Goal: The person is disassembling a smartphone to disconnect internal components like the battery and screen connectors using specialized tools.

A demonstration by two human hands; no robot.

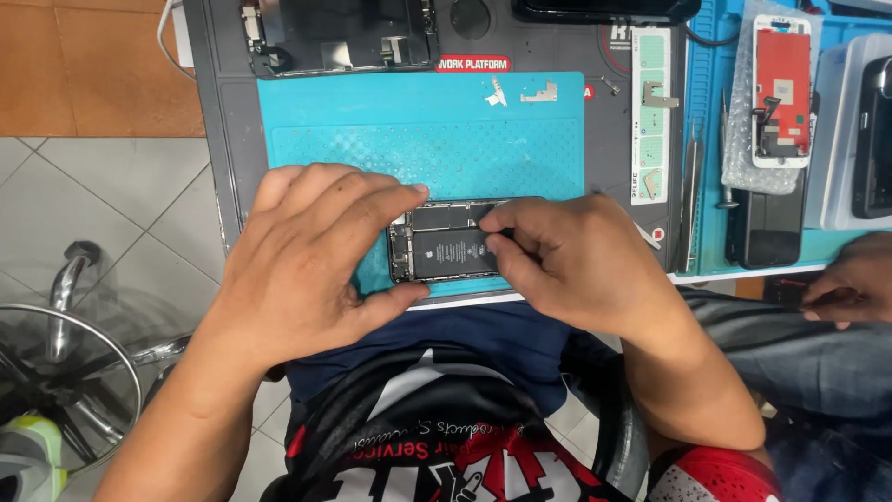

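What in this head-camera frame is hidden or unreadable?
- Opened phone: both ends covered by left hand and right hand.
- Right hand's grip: any tool at its fingertips is too small to identify.
- Second opened phone: cut by the top edge.

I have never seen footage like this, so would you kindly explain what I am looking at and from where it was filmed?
There is one picture, taken by a camera worn on a person's head, looking down at their own two bare hands. No machine is involved. The left hand steadies an opened phone, its dark battery showing, on a teal work mat. The right hand pinches something at the phone's upper edge; the fingers hide what it is. On the mat lie small metal brackets. To the right are tweezers, a detached screen part with a red back and a dark phone. Another opened phone lies at the top. The hand at the far right belongs to another person.
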